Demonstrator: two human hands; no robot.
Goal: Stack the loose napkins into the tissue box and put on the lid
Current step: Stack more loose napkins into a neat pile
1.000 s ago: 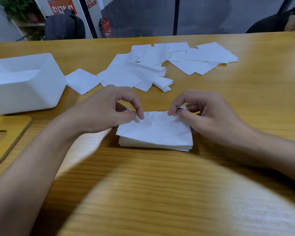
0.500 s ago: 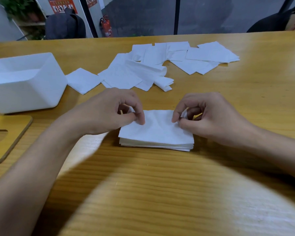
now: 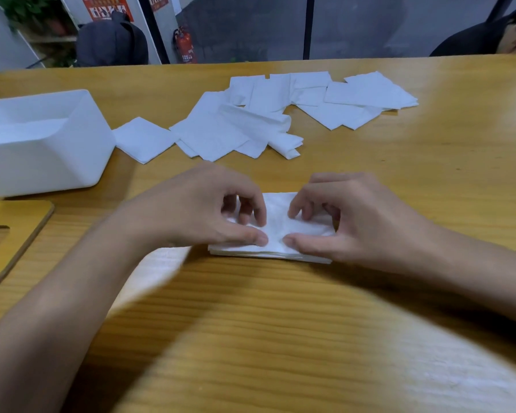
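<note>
Head view, single camera. Small napkin stack sits on the wooden table directly in front of the person, squared-up edges showing as thin layers along its near side. Left hand and right hand close on it from either side: fingers curled down onto the top sheet, thumbs laid along the near edge, tips almost meeting. Top sheet puckers between them, so the grip reads as pinching and pressing, probably to align the pile and flatten it before it is lifted. Paper is soft, matte and white, with a faint embossed grain; it creases easily and gives the fingers little stiffness to work with. Loose napkins lie farther back in two overlapping drifts, folded squares at odd angles, one rolled over on itself; most are not yet gathered. Tissue box stands at the far left, well apart from the stack: white, smooth plastic, rounded corners, open top. Whether it already holds napkins I cannot tell. Lid lies flat just in front of the box, a thin wooden board with rounded corners and a cut slot, kept out of the way until filling is done. Beyond the table are a dark backpack and a red fire extinguisher.
</note>
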